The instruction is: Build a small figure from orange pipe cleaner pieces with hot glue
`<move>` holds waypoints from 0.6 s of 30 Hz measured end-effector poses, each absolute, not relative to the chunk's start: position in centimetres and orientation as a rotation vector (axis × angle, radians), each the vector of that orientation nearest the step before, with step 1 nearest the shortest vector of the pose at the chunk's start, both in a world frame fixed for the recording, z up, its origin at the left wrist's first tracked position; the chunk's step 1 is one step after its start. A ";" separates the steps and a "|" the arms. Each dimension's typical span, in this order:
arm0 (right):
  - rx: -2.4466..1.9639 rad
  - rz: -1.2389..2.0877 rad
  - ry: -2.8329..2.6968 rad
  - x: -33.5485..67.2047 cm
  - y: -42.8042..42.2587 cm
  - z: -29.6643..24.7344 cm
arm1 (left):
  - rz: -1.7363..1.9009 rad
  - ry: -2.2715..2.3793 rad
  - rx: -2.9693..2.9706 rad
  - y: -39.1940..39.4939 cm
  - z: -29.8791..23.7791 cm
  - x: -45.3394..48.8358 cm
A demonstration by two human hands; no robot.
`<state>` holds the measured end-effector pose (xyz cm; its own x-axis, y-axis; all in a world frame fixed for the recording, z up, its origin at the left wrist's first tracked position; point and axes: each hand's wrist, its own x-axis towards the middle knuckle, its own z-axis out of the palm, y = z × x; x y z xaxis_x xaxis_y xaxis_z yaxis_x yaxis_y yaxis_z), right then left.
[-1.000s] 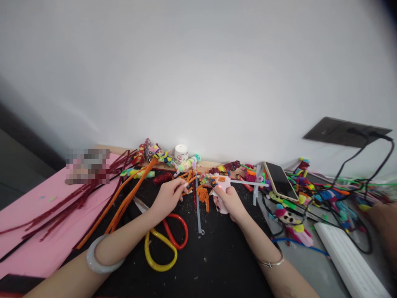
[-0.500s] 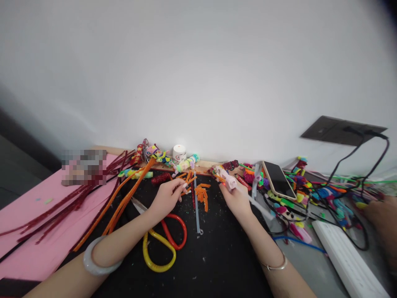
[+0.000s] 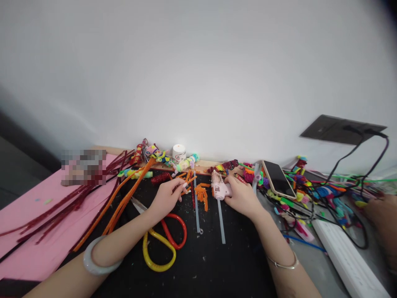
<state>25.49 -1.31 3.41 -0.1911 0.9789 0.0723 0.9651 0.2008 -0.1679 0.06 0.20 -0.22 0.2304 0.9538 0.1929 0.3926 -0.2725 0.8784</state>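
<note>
Lying nearest, partly hidden by the left forearm [image 3: 133, 231], were scissors [image 3: 145, 249]. Pale glue stick [image 3: 221, 223] jutted back from the glue gun [image 3: 218, 189], whose long axis ran toward the wall [image 3: 198, 82]. Right hand [image 3: 243, 196], the nearer of 2, gripped that gun, its body just leftward (lifted or resting, couldn't tell). Left hand [image 3: 167, 196] pinched orange strips [image 3: 189, 178]; orange pieces [image 3: 201, 195] lay between both hands. Beyond stood a white jar [image 3: 179, 153].
</note>
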 end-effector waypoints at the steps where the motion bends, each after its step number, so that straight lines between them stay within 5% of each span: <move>1: -1.891 0.136 -2.319 25.7 -1.3 3.4 | 1.004 1.243 1.794 0.2 -0.2 0.1; 12: -1.836 0.216 -2.263 25.7 -1.4 3.1 | 0.997 1.159 1.795 0.2 -0.3 0.1; 18: -1.414 0.134 -2.080 23.9 -1.2 2.9 | 0.934 1.022 1.795 0.0 0.2 0.2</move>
